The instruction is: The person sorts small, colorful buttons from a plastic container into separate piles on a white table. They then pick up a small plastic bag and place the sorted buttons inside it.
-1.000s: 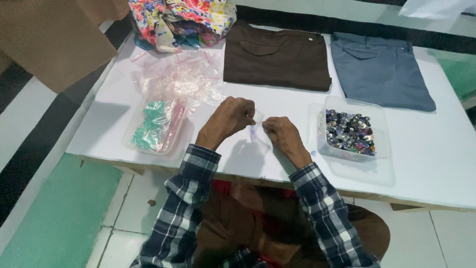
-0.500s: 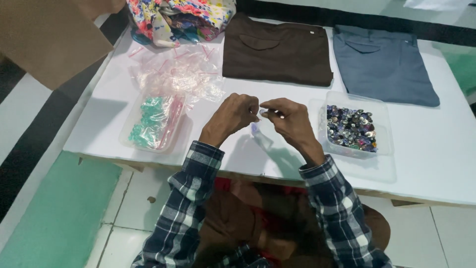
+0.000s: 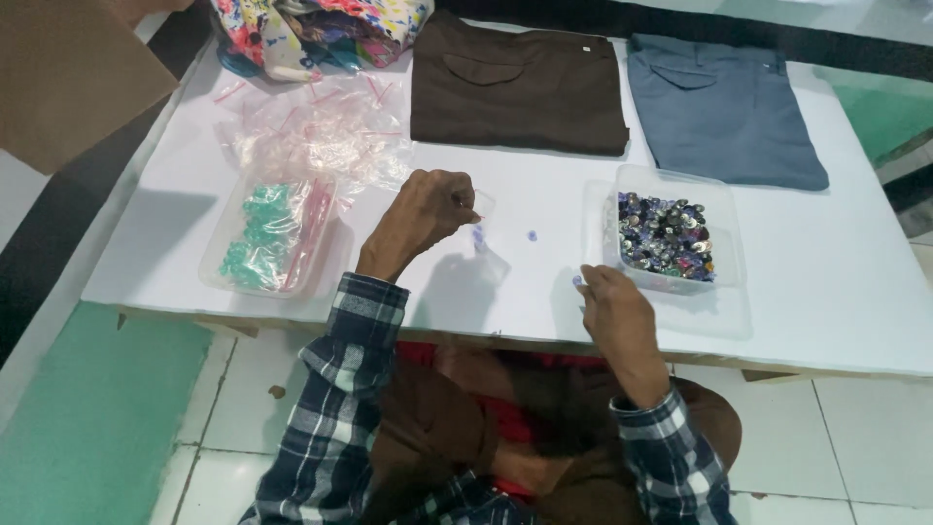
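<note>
My left hand (image 3: 428, 209) is raised over the white table (image 3: 855, 282) and pinches a small clear plastic bag (image 3: 489, 255) that hangs from its fingers. My right hand (image 3: 607, 306) is near the table's front edge, beside a clear tub of dark buttons (image 3: 666, 233), with a small bluish button (image 3: 577, 280) pinched at its fingertips. Two loose buttons lie on the table, one (image 3: 531, 235) between my hands and one (image 3: 476, 233) by the bag.
A clear tub of teal bits in small bags (image 3: 267, 238) stands at the left, with a heap of empty small clear bags (image 3: 321, 131) behind it. Folded brown (image 3: 515, 83) and grey-blue (image 3: 719, 112) garments lie at the back, a colourful cloth bundle (image 3: 311, 29) far left.
My right hand has left the bag and dropped back to the table's front edge by the button tub. My left hand still holds the bag up.
</note>
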